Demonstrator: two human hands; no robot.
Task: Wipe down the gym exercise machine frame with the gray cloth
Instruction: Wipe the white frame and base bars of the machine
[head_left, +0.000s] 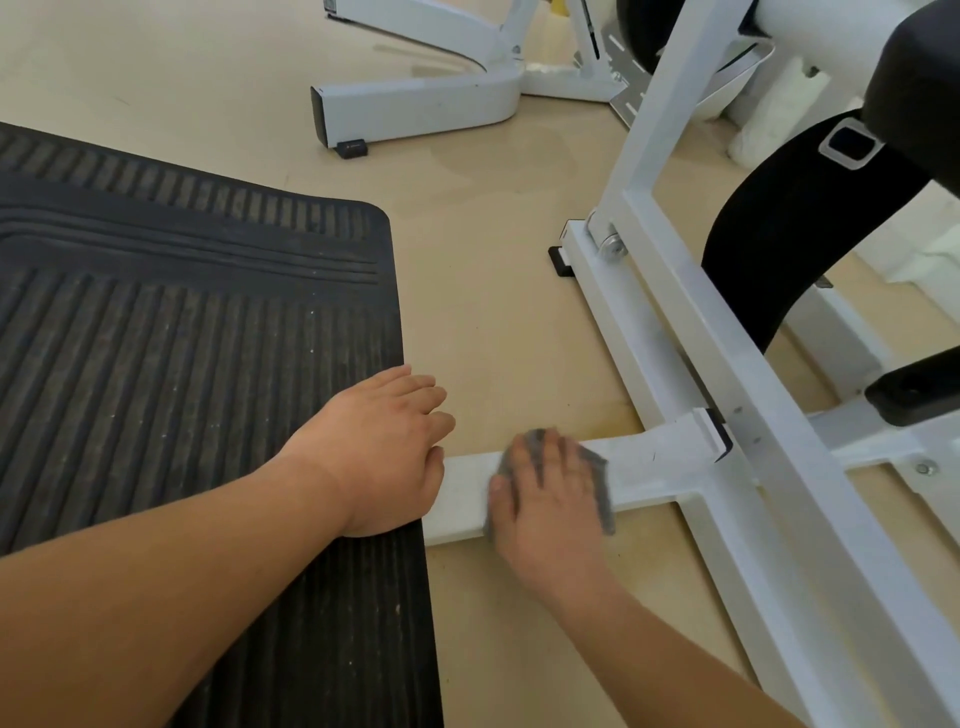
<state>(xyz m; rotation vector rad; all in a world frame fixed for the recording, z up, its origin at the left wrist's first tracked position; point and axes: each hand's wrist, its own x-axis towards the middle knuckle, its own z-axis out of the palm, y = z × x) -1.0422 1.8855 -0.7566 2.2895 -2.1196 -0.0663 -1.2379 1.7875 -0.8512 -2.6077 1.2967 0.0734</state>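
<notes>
The right hand (545, 499), spread flat, presses the soft, limp gray cloth (602, 493) onto the frame's low white bar (660, 467) by the edge of the mat (182, 338), best pinned under the palm against bunching, while the empty left hand (379, 447) rests relaxed there

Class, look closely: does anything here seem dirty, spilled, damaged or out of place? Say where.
A yellowish stain marks the floor just beyond the right hand, beside the white frame bar. The black mat carries pale dusty specks. Nothing looks broken.
</notes>
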